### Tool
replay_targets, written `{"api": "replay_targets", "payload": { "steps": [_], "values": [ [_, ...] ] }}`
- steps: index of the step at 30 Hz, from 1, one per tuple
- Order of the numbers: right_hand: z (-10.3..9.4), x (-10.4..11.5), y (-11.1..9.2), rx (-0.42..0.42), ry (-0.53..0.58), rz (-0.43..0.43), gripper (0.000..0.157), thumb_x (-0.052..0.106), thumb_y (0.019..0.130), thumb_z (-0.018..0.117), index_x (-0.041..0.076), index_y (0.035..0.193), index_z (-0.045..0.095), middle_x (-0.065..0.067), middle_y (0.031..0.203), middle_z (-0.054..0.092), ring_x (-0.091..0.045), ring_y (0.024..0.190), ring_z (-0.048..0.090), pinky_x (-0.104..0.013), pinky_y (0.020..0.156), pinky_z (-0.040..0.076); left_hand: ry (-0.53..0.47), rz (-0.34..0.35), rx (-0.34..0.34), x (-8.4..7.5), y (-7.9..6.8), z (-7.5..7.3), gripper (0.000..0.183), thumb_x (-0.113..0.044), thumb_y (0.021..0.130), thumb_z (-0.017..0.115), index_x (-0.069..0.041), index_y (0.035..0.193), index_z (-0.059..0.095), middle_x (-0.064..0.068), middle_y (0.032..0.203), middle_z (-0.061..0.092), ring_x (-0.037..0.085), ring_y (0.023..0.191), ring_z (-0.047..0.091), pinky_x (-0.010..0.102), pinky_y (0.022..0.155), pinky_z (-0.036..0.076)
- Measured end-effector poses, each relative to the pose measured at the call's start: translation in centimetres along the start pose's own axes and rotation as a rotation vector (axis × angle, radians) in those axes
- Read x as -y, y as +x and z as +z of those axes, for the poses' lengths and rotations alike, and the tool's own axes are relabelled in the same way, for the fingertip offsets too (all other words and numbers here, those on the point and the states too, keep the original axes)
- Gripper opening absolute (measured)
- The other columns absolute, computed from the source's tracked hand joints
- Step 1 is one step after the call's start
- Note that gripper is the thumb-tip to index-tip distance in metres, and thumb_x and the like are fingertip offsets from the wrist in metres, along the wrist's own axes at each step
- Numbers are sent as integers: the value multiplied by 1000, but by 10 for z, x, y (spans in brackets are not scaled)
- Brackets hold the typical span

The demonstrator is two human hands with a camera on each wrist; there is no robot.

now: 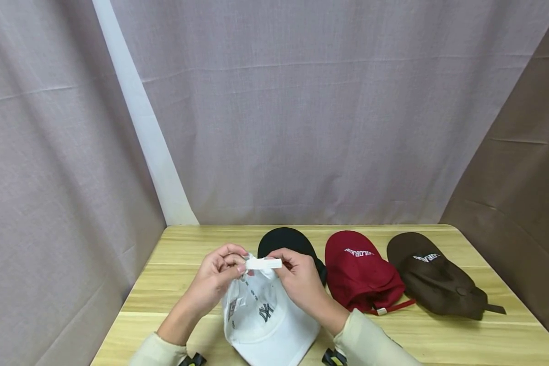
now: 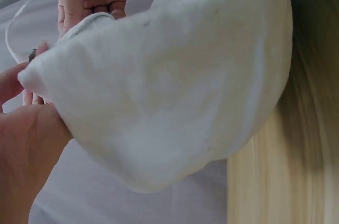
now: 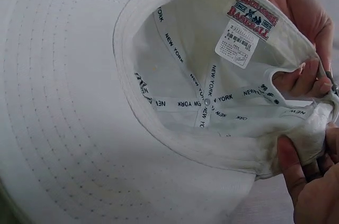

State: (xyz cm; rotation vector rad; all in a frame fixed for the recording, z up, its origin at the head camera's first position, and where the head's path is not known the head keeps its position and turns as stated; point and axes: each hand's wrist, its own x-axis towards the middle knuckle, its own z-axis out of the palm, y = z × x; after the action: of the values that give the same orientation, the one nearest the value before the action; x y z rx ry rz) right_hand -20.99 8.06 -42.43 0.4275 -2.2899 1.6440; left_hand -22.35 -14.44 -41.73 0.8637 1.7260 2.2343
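A white baseball cap is held up at its back end between both hands, its hollow inside facing the wearer and its brim pointing down toward the body. My left hand pinches the back edge beside the strap's small metal buckle. On the other side, my right hand grips the back edge with thumb and fingers, near one end of the white strap. In the right wrist view, the cap's lining shows printed tape, a sewn label and a white barcode tag.
Behind the white cap lies a black cap. A red cap and a dark brown cap lie to the right on the wooden table. Grey curtains hang around the table's back and sides.
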Motion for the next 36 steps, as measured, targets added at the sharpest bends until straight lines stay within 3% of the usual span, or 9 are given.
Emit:
{"api": "replay_targets", "payload": {
  "steps": [4,12,17,23,31,36],
  "values": [
    [1,1,2,-8,-18,8,13,4,97,75,15,96,81,-3,91,80,-7,73,63,-20,67,53,-31,-15,4,0,0,1,26,8,103,55,-7,123,61,-9,100,76,4,95,72,17,84,56],
    [1,-3,3,-18,-30,-28,4,16,97,78,16,100,81,-1,89,81,-3,73,65,-20,67,56,172,-120,6,-5,0,0,40,-4,106,57,19,139,53,-9,100,76,5,94,72,22,84,60],
    [1,-4,3,-31,-54,-81,5,17,99,76,16,96,80,0,88,80,-3,73,65,-21,67,57,172,-155,51,-6,2,-1,44,-5,105,59,16,143,52,-9,105,78,6,98,74,22,88,59],
    [-2,-2,3,-33,-62,-86,4,17,99,77,18,99,81,2,87,80,-4,73,64,-21,67,57,147,-159,103,-4,2,-2,44,-6,105,62,8,146,54,-5,117,80,9,107,76,26,90,60],
    [-5,0,1,-25,-91,-92,5,17,100,76,20,98,79,3,86,78,-4,71,63,-22,65,56,129,-142,87,-6,3,0,48,-3,102,65,8,148,54,-5,122,77,10,107,75,25,91,61],
    [-8,1,-2,-43,-162,-200,3,19,100,76,22,103,77,7,94,75,-3,81,66,-23,68,59,131,-118,63,-6,4,4,49,0,101,65,12,146,53,-8,115,79,6,99,74,22,87,60]
  ]
}}
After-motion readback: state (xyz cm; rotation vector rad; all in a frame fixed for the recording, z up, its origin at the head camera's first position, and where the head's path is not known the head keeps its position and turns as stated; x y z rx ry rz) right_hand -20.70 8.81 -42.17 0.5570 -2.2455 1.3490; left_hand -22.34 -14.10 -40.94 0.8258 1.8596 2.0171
